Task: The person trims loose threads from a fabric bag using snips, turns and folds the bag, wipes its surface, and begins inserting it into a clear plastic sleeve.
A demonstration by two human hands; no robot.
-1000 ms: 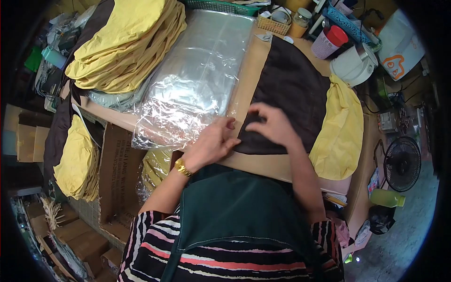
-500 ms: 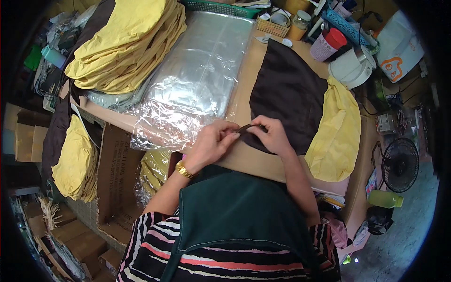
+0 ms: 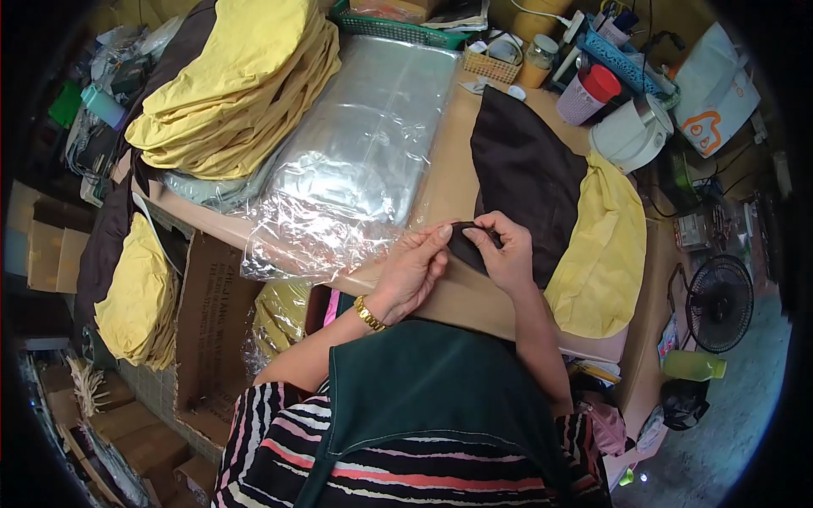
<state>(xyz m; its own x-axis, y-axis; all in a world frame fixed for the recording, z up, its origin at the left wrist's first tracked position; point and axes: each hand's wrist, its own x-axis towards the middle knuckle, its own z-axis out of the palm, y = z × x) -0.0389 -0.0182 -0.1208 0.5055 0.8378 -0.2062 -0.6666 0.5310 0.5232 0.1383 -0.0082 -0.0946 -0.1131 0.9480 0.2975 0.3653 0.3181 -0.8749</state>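
Note:
A dark brown and yellow fabric piece lies on the table at my right, its brown part (image 3: 525, 161) to the left of its yellow part (image 3: 600, 254). My left hand (image 3: 415, 271), with a gold watch (image 3: 370, 313) at its wrist, pinches the near left edge of the brown fabric between thumb and finger. Close beside it, my right hand (image 3: 508, 254) grips the same edge, which is lifted and bunched between the two hands. The fingertips cover the exact spot being held.
Clear plastic bags (image 3: 364, 127) lie left of the fabric, with a tall stack of yellow fabric pieces (image 3: 237, 102) beyond. A cardboard box (image 3: 212, 330) stands below the table. At the back right are a red cup (image 3: 600, 83) and a white tape roll (image 3: 631, 131). A black fan (image 3: 720, 302) stands at right.
Both hands have shifted slightly right along the fabric's edge. The brown edge between them is bunched more, and its left outline has drawn in toward the right.

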